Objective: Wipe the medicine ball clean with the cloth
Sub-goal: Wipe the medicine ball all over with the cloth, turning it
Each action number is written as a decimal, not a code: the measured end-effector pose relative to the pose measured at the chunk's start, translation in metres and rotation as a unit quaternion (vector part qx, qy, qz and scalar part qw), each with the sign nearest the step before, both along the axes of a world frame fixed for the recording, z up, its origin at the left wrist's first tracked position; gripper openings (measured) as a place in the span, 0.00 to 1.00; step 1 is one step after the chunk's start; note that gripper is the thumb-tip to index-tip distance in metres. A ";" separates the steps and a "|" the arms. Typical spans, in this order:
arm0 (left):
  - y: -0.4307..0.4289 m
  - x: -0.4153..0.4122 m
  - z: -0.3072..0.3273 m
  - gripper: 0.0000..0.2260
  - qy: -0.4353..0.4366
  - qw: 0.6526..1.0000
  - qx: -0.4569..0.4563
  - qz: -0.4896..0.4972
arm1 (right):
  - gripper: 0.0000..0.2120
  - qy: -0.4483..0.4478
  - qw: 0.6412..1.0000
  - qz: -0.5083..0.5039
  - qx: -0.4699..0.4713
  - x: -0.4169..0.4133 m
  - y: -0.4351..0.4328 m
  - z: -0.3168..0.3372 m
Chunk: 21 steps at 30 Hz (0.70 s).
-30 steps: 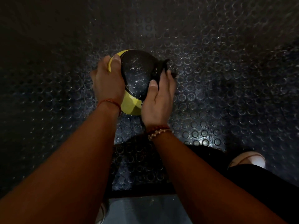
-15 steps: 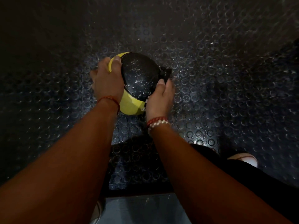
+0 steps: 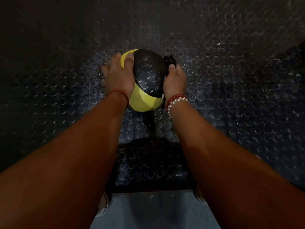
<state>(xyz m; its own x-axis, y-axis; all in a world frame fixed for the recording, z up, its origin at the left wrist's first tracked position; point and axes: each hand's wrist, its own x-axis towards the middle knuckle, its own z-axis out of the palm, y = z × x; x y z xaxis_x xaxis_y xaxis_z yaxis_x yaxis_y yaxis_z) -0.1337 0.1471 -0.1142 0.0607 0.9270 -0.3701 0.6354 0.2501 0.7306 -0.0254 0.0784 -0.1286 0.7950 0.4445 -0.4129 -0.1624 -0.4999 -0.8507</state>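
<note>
The dark rubber floor (image 3: 231,83), studded all over with raised round dots, spread out on every side of the medicine ball (image 3: 148,75). My left forearm (image 3: 74,154) and right forearm (image 3: 222,154) reached toward the ball from its near side, one on each flank. Between them, nearer to me than the ball, lay a strip of blue fabric (image 3: 153,210) from my clothing. The ball itself was yellow with a broad black panel turned upward, and that panel glistened with small bright specks. It sat low over the floor between my two hands; whether it touched the floor I could not tell. My left hand (image 3: 118,76) cupped the ball's left side, fingers curved round it and thumb laid on the yellow band at the top. My right hand (image 3: 175,81) was closed round the cloth (image 3: 170,61) and pressed against the ball's right side. The cloth was black and bunched, and it stuck out beyond my fingers at the ball's upper right edge. Just on the near side of the ball, a thin red thread (image 3: 118,93) circled my left wrist and bead bracelets (image 3: 177,100), red and pale, circled my right.
</note>
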 end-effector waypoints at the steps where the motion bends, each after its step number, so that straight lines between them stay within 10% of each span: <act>1: -0.001 0.001 0.002 0.25 0.010 1.000 -0.002 -0.005 | 0.16 0.017 1.000 -0.003 -0.006 0.004 0.001 0.002; 15: 0.026 0.001 0.005 0.24 0.022 0.998 -0.050 -0.033 | 0.22 -0.074 0.997 -0.010 0.002 -0.056 -0.014 0.023; 21: 0.033 0.005 0.006 0.24 0.055 0.994 -0.028 -0.090 | 0.17 0.038 0.999 0.001 -0.003 0.000 0.007 0.009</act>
